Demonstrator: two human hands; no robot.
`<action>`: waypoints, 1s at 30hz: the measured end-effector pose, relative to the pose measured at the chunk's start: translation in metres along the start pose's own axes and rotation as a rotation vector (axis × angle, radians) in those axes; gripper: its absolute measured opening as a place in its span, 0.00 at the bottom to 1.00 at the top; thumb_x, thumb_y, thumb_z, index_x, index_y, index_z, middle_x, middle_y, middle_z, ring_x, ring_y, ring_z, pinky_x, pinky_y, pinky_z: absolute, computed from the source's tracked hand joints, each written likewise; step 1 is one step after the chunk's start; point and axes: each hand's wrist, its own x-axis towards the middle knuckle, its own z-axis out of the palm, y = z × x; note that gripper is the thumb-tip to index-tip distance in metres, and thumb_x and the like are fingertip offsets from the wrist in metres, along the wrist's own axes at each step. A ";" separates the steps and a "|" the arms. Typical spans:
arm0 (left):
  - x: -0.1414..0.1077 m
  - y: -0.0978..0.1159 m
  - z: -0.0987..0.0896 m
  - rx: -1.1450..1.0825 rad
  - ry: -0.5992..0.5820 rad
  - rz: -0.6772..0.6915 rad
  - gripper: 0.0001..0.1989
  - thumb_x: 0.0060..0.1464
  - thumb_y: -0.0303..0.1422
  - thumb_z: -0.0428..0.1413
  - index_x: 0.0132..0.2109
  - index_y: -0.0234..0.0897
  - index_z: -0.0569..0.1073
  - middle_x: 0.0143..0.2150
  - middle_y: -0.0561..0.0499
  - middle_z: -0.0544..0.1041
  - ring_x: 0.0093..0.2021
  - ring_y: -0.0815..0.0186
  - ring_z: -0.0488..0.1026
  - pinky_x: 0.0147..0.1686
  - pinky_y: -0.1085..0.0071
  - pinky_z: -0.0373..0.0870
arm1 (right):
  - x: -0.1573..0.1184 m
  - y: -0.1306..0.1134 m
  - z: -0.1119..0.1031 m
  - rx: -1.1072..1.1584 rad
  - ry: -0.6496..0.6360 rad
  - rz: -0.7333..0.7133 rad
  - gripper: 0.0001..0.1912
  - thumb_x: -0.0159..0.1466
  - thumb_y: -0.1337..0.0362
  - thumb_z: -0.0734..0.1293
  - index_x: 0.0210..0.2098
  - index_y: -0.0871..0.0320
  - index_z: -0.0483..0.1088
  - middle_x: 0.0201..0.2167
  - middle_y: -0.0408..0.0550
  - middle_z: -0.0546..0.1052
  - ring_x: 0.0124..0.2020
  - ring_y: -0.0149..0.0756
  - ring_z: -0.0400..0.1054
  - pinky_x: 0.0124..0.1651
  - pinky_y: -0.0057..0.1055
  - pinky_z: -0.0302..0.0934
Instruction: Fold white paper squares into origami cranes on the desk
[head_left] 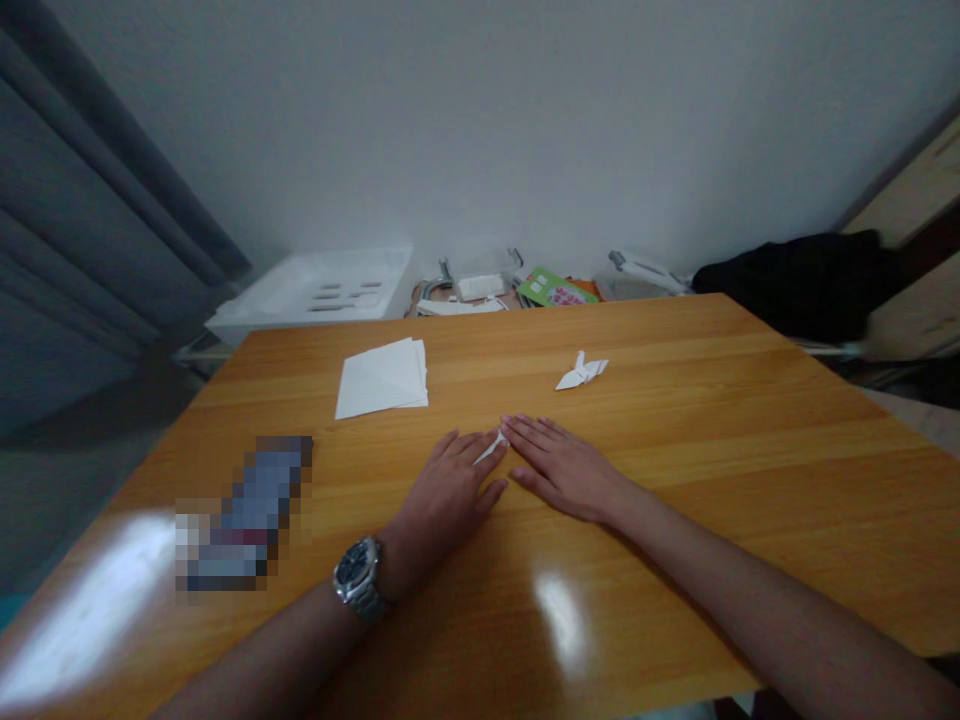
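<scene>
A small piece of folded white paper [489,448] lies flat on the wooden table, mostly hidden beneath my hands. My left hand [450,490], with a metal watch on its wrist, rests over it with the fingers stretched out. My right hand [562,465] lies flat beside it, fingertips touching the paper's far tip. Both palms face down, and neither hand grasps anything. Beyond my right hand sits a folded paper crane [582,373]. A stack of white paper sheets [382,378] is farther back on the left.
A pixelated, phone-like object [259,505] lies at the left of the table [750,430]. Behind the far edge are a white tray [322,285], a green booklet [555,287] and assorted items. Black cloth [795,285] is heaped at the back right.
</scene>
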 end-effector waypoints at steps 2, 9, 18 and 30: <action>0.000 0.002 0.001 0.021 0.005 -0.002 0.22 0.65 0.36 0.54 0.64 0.37 0.68 0.65 0.43 0.71 0.64 0.53 0.67 0.66 0.49 0.58 | -0.001 0.001 0.001 0.011 -0.006 0.014 0.32 0.75 0.49 0.53 0.73 0.57 0.50 0.72 0.53 0.56 0.73 0.42 0.48 0.73 0.47 0.46; -0.001 0.010 0.000 0.110 0.077 -0.012 0.22 0.66 0.36 0.53 0.64 0.35 0.67 0.63 0.41 0.72 0.64 0.52 0.66 0.66 0.51 0.58 | -0.001 0.001 0.002 -0.014 -0.027 0.019 0.32 0.75 0.49 0.52 0.73 0.56 0.50 0.73 0.51 0.54 0.74 0.42 0.47 0.74 0.47 0.44; -0.003 0.007 0.002 0.068 0.070 0.017 0.21 0.67 0.36 0.51 0.63 0.31 0.68 0.62 0.39 0.73 0.61 0.54 0.69 0.64 0.53 0.60 | -0.001 0.004 0.004 0.021 -0.021 0.020 0.32 0.75 0.49 0.52 0.73 0.57 0.50 0.73 0.52 0.54 0.74 0.41 0.47 0.74 0.47 0.44; 0.001 0.009 -0.006 0.145 0.042 0.066 0.20 0.65 0.35 0.54 0.61 0.32 0.68 0.60 0.38 0.74 0.60 0.51 0.69 0.61 0.54 0.61 | -0.001 0.006 0.005 0.032 0.005 0.004 0.31 0.75 0.51 0.54 0.73 0.55 0.51 0.72 0.52 0.56 0.73 0.41 0.49 0.73 0.48 0.46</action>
